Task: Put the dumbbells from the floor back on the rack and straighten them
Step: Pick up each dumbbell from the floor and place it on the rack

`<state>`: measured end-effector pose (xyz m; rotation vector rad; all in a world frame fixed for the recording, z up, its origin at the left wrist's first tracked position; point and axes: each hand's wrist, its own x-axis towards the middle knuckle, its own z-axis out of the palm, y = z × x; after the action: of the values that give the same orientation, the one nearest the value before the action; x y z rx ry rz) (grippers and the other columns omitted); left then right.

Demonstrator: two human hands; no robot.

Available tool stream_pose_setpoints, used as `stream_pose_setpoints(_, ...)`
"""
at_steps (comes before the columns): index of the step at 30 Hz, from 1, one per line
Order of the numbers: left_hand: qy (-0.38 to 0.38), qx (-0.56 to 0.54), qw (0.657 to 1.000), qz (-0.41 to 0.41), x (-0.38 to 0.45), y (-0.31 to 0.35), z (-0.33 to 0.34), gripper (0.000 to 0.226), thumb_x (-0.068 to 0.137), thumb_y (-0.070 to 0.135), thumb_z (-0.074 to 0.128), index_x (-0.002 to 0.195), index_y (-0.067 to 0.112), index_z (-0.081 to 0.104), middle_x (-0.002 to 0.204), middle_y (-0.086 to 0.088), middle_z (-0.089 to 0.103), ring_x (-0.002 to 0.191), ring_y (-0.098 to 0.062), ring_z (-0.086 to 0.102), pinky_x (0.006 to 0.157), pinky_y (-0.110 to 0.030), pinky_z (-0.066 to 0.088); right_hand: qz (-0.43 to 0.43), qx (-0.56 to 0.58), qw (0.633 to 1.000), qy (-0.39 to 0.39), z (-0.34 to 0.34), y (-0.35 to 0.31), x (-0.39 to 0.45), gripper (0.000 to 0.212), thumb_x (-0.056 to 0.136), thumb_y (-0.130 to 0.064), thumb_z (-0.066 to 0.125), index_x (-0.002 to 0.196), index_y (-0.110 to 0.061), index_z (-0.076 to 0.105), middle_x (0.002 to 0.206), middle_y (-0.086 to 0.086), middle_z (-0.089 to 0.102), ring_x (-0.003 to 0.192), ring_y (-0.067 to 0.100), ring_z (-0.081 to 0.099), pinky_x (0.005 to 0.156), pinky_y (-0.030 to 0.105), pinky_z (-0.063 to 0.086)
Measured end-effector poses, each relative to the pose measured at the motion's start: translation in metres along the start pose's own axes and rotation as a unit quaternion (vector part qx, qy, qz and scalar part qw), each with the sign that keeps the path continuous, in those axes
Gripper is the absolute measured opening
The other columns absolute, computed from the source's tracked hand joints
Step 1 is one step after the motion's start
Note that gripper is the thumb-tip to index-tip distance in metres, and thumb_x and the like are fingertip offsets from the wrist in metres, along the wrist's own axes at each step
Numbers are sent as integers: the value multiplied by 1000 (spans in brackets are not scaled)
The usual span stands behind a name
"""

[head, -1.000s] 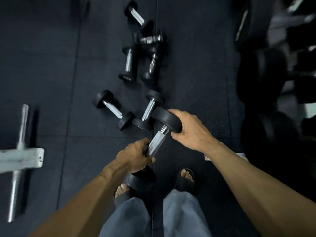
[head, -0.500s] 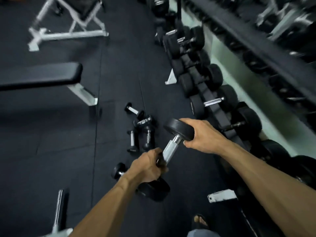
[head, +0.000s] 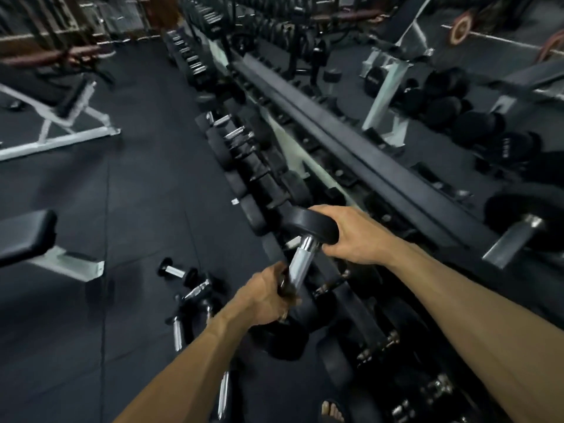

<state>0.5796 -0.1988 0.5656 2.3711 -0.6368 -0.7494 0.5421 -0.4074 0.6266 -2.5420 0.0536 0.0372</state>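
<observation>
Chrome-handled dumbbell (head: 300, 264) gripped: left hand (head: 265, 297) handle, right hand (head: 355, 236) head

You have a single head-worn wide view, looking forward and down along the rack (head: 360, 154) at right, floor (head: 137, 209) at left.

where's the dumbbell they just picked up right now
In the head view the dumbbell is centre frame, held off the floor in both hands: left hand on the handle, right hand on its upper head, beside the rack.

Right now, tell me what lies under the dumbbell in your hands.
Under the dumbbell: the rack's lower row of dumbbells. Its lower head and my left hand cover the spot beneath.
</observation>
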Motion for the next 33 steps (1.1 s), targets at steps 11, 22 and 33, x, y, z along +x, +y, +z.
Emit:
stream_pose_setpoints(11,-78,65,989,109,192,170,33,36,78,33,73,102,19,51,98,0,60,94,-22,60,78,-33,48,92,-8,994,54,-148,180,38,66,66,-14,74,128,-32,59,102,-10,70,95,10,67,85,34,54)
stream_pose_setpoints(22,-159,69,977,123,298,231,72,35,82,27,73,109,14,55,103,-3,65,95,-21,62,82,-33,51,175,-16,984,21,-190,275,63,44,66,-15,73,103,-34,61,87,-7,67,80,16,66,79,43,56)
stream_pose_setpoints(33,-167,65,971,161,309,212,60,31,84,29,72,108,18,55,84,10,58,77,-10,56,68,-22,42,199,-80,977,-19,-187,267,85,40,71,-28,75,105,-31,53,89,-3,64,81,22,63,75,37,54)
